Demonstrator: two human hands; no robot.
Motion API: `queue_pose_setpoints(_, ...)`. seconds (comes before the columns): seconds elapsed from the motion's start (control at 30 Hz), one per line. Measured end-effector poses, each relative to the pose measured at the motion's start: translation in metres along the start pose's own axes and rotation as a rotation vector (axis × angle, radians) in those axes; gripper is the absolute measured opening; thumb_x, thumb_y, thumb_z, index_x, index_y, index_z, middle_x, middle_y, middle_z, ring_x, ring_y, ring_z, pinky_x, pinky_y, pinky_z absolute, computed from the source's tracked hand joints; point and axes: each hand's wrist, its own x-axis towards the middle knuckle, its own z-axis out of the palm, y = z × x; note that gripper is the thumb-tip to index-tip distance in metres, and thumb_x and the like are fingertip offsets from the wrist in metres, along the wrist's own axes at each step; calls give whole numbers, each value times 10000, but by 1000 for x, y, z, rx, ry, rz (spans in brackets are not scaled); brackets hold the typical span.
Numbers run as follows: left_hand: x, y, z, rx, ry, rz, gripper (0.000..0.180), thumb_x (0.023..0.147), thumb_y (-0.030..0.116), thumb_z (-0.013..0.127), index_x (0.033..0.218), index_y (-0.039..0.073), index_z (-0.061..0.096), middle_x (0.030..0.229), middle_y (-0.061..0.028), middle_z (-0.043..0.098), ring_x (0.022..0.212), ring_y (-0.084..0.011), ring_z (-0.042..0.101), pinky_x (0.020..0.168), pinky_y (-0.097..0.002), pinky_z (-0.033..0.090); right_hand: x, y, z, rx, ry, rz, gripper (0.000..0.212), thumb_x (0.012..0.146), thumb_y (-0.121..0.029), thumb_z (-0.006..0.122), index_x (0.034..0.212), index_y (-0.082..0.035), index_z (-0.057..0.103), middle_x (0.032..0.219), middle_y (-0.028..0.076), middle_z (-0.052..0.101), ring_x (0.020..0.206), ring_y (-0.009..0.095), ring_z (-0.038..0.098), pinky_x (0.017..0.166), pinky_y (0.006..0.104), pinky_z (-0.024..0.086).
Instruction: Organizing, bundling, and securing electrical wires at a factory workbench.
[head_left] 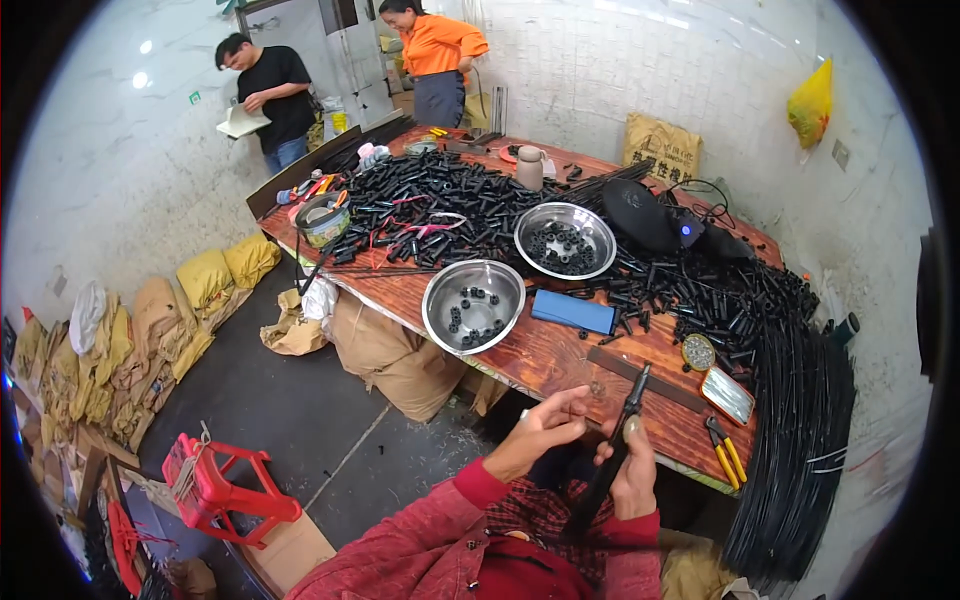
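Observation:
My right hand [632, 470] is wrapped round a long black rod-like tool [612, 455]; its narrow metallic tip points up and away over the table edge. The tool's lower end runs down toward my lap. Just to the left, my left hand [545, 430] is raised, fingers bent but apart, with nothing visible between them. Beyond both hands, a flat dark metal bar [648, 380] lies on the reddish wooden table [540, 360]. Two steel bowls hold small black ring-like parts: a nearer bowl [432, 318] and a farther bowl [606, 262].
Heaped black tubular pieces [430, 190] cover the table's far side. A blue box [573, 311], yellow-handled pliers [728, 458], a rectangular tin [728, 394] and long black strands [800, 440] lie about. A red stool [225, 490] stands left. Two people, one in orange [440, 45], stand beyond.

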Motion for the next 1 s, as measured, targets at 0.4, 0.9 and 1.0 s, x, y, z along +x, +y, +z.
queue_pose_setpoints(0.4,-11,18,79,782,114,496,920,882,214,737,1554,-54,170,1500,-278,334,1420,-420,337,1168,-454,298,28,-17,27,-219,133,-540,134,1018,-120,529,1107,-52,603,952,-38,590,823,55,537,708,239,449)
queue_pose_setpoints(0.9,40,73,50,1038,255,682,227,905,157,647,1067,-2,659,925,-205,682,857,-411,648,760,-456,522,34,15,64,-618,41,-757,378,1045,-155,533,1361,52,541,1157,96,662,1034,140,597,903,290,477)
queue_pose_setpoints(1.0,43,85,47,1091,282,674,209,850,186,695,995,35,701,777,-191,679,678,-412,642,616,-454,522,31,16,71,-688,31,-764,368,1052,-148,529,1363,48,536,1181,75,647,1050,133,589,921,275,467)
